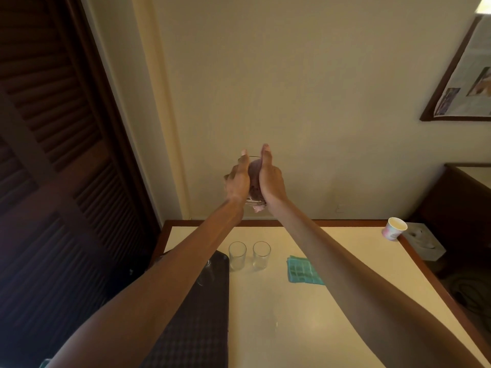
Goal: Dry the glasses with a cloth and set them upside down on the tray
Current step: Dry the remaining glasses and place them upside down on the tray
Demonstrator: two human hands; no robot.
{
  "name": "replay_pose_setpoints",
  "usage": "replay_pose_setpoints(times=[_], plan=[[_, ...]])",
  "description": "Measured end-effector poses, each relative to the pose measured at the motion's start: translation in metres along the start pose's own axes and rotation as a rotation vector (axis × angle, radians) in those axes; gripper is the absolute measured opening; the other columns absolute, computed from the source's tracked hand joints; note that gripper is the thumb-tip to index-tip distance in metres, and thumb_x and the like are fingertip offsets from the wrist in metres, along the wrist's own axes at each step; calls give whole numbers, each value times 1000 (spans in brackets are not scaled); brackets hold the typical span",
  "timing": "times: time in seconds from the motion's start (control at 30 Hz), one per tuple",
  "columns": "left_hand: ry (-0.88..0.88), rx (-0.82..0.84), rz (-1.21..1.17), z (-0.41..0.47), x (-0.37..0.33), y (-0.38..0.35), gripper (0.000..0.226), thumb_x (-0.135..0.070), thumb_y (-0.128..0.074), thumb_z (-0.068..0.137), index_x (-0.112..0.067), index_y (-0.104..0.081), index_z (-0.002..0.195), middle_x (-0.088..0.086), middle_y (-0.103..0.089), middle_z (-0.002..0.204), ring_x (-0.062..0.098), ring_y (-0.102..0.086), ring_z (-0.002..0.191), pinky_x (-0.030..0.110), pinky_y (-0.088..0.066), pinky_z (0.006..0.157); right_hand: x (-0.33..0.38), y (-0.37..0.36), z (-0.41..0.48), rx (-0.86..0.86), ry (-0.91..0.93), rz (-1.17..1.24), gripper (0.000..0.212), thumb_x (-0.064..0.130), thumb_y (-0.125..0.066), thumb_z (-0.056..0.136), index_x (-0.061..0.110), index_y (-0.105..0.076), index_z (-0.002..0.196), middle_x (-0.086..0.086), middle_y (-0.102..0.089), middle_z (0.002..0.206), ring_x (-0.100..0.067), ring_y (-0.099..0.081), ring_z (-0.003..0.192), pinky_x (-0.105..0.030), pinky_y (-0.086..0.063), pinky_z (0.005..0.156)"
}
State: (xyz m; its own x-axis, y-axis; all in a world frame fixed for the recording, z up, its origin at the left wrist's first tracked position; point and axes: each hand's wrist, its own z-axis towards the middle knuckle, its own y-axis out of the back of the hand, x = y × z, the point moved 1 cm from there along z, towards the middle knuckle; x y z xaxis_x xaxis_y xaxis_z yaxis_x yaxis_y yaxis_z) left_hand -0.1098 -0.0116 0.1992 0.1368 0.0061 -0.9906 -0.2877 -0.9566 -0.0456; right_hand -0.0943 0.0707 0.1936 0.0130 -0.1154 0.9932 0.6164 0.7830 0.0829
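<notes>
Glass [251,158]: raised between both hands, above the table's [265,328] far edge.
Left hand [237,183]: grips the glass.
Right hand [271,181]: against the pink cloth [255,179]; we cannot tell its grip.
Risk: we judge hard rubbing could slip the glass onto the two tumblers [237,255] below.

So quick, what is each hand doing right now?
Left hand: grips the glass.
Right hand: holds the pinkish cloth against that glass.
</notes>
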Motion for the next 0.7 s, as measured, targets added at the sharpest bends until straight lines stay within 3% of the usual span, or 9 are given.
replay_pose_setpoints(times=[0.07,0.13,0.2,0.3,0.4,0.47,0.6,0.63,0.7], plan=[[10,-32,24,3,2,-2,96,-92,-38,67,-26,-67,130,10,-59,135,26,-61,121,39,-53,93,-2,0,0,21,-41,51,79,74,-24,95,21,-63,51,-2,-66,59,-23,-70,71,-38,-56,75],[13,-25,1,2,0,-3,86,-86,-43,77,-24,-65,133,10,-57,137,25,-60,121,32,-50,82,-5,1,-2,57,-60,107,81,72,-24,97,21,-63,47,0,-64,54,-22,-69,68,-38,-56,76],[3,4,-23,3,0,-2,73,-76,-45,92,-22,-63,137,11,-60,137,27,-61,121,35,-51,86,-9,1,-5,95,-73,109,79,68,-21,100,21,-65,54,1,-65,54,-20,-70,68,-33,-57,72],[34,25,-59,10,1,0,70,-71,-42,99,-15,-62,134,17,-68,128,33,-67,115,43,-56,93,-20,-4,-13,124,53,11,71,64,-19,101,12,-65,85,-5,-69,74,-19,-72,78,-27,-57,72],[65,20,-103,11,-2,1,56,-69,-41,101,-19,-63,116,1,-70,102,18,-67,95,36,-56,83,-26,-6,-25,98,198,-73,42,51,-29,106,15,-45,122,-4,-65,106,-14,-68,92,-18,-56,70],[101,23,-134,14,-1,0,57,-69,-41,100,-20,-66,116,-2,-70,101,18,-67,95,34,-55,80,-26,-6,-27,82,303,-107,42,45,-33,107,13,-39,133,-4,-61,115,-12,-65,98,-12,-54,71],[136,106,-187,19,3,-3,69,-70,-31,103,-18,-71,124,9,-77,115,21,-73,103,33,-59,77,-16,-5,-15,-74,487,-245,43,46,-39,105,12,-41,131,-6,-60,115,-17,-66,98,-22,-57,74],[128,121,-189,20,4,-3,69,-67,-28,105,-16,-72,122,10,-78,109,17,-74,94,31,-59,73,-11,-2,-11,-86,473,-234,42,49,-38,104,14,-43,128,-5,-63,109,-17,-68,94,-25,-58,72],[111,104,-200,17,4,-3,69,-61,-25,108,-11,-71,119,11,-75,73,10,-70,62,25,-55,55,1,7,-7,-57,339,-179,45,54,-33,103,14,-51,113,0,-66,85,-15,-70,77,-25,-58,62]])
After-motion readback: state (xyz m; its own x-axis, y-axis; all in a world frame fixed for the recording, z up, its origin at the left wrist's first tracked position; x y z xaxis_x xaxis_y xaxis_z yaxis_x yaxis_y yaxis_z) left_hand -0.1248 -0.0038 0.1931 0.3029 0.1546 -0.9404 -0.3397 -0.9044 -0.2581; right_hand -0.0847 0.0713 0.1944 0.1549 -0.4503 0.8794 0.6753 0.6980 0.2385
